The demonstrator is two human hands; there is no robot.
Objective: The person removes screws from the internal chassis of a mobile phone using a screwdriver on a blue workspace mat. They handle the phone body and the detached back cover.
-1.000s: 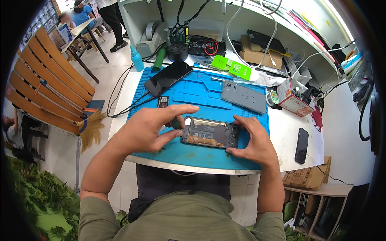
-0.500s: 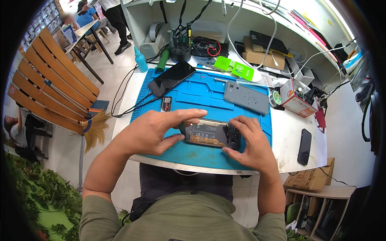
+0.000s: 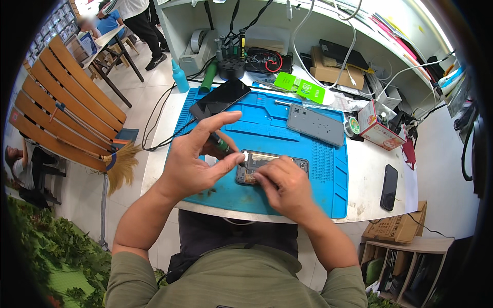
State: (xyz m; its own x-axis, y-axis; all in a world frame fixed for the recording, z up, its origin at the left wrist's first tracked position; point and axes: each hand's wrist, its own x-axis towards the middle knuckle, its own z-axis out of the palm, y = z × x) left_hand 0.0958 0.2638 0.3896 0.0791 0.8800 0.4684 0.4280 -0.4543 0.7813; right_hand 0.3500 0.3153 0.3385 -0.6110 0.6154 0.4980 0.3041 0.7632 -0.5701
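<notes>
An opened phone lies flat on the blue work mat, its inner parts exposed. My left hand is closed round a dark screwdriver with a green band, held slanted at the phone's left end. Over the phone's middle and lower edge is my right hand, fingers drawn together and hiding part of it. Whether anything is pinched there I cannot make out. Beyond the hands, a grey phone back cover and a dark phone rest on the mat.
A blue bottle, a green roll and a round tool holder stand at the back left. Green cards lie behind the mat. To the right are a solder spool, a small box and another phone.
My right hand has moved left from the phone's right end to over its middle, its fingers closing together. My left hand has risen and turned, bringing the screwdriver into view.
</notes>
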